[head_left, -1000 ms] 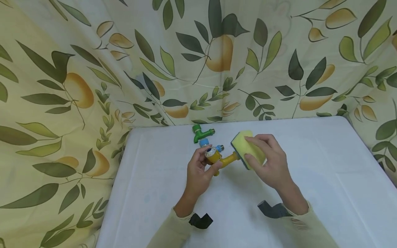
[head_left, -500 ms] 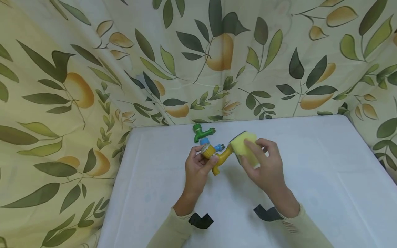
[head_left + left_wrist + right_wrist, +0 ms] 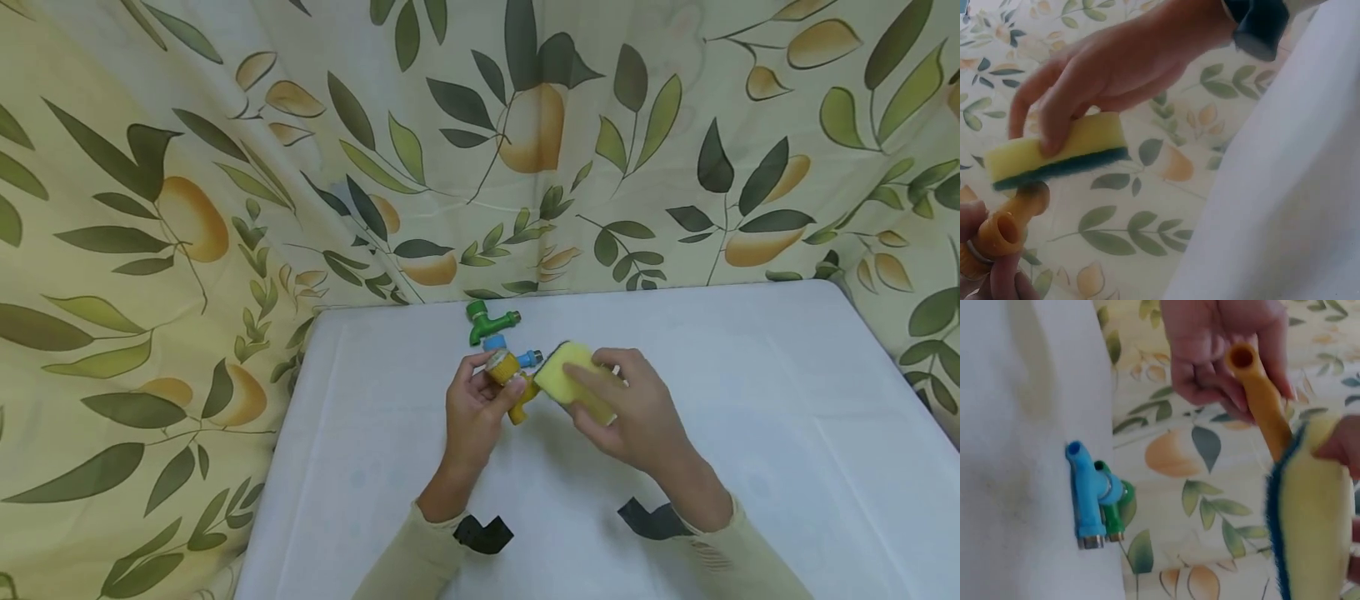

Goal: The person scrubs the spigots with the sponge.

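Note:
My left hand [image 3: 472,417] grips a yellow plastic tap [image 3: 504,367] by its knob end, the tap lifted above the white table. In my right hand [image 3: 637,408] is a sponge [image 3: 562,375], yellow foam with a dark green scouring layer, pinched between thumb and fingers. The scouring side [image 3: 1063,169] faces the tap and touches its pipe end in the left wrist view. From the head view the sponge covers that end. The tap's spout opening [image 3: 1243,357] shows in the right wrist view, while the fingers of my left hand wrap the knob.
A blue tap [image 3: 1088,494] and a green tap [image 3: 487,322] lie on the white table [image 3: 390,467] beyond my left hand. Behind the table hangs a leaf-and-fruit patterned curtain [image 3: 465,208]. Black bands [image 3: 483,533] sit at both wrists.
My right hand has moved left with the sponge, covering more of the tap's pipe. The tap has turned slightly in my left hand. The blue and green taps stay put.

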`<state>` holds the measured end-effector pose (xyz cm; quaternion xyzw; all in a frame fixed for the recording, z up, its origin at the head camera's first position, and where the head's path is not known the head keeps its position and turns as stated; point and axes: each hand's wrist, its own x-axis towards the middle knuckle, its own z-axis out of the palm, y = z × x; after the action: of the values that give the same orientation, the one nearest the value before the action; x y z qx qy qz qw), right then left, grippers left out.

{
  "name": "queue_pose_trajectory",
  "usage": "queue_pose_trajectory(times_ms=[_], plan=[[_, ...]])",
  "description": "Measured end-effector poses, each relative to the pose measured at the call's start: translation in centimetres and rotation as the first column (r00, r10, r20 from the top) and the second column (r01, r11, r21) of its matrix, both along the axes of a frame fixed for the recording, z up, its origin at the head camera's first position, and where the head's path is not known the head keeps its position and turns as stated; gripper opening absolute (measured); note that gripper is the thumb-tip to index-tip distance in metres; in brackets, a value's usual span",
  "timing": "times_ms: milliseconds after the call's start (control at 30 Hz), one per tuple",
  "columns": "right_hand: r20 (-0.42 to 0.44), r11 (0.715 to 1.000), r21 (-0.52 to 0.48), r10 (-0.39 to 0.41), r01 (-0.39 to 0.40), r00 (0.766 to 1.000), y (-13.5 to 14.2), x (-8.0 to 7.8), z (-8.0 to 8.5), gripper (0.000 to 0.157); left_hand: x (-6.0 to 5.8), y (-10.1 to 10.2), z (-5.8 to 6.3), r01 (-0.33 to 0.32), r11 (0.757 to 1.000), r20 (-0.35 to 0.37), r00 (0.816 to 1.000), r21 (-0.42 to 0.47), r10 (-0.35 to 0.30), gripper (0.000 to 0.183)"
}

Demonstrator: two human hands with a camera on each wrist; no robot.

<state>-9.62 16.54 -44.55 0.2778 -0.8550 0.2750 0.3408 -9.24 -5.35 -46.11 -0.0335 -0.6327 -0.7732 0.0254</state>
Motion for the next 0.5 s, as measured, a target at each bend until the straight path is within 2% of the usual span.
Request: queue_pose_trajectory(times_ms=[100, 267, 400, 500], plan=[[0.042, 0.998, -0.042, -0.038, 0.039, 0.998, 0.07, -0.35, 0.04, 0.041, -0.05, -0.07, -0.08, 0.002, 1.0, 0.005, 1.0, -0.01, -0.002, 0.046], [0.064, 0.999, 0.019, 0.029, -0.03, 0.998, 0.42, -0.44, -0.01, 0.038, -0.26, -0.3, -0.45, -0.008, 0.999, -0.006, 1.0, -0.04, 0.008, 0.046], [0.07, 1.0, -0.011, -0.013, 0.013, 0.997, 0.54, -0.7, -0.1, 0.039, -0.25, -0.34, -0.62, 0.008, 0.997, -0.004, 1.0, -0.08, -0.008, 0.047], [0.088, 1.0, 0.011, 0.023, -0.024, 0.996, 0.57, -0.61, -0.08, 0.038, -0.12, -0.3, -0.51, 0.013, 0.993, -0.006, 1.0, -0.114, -0.014, 0.049]])
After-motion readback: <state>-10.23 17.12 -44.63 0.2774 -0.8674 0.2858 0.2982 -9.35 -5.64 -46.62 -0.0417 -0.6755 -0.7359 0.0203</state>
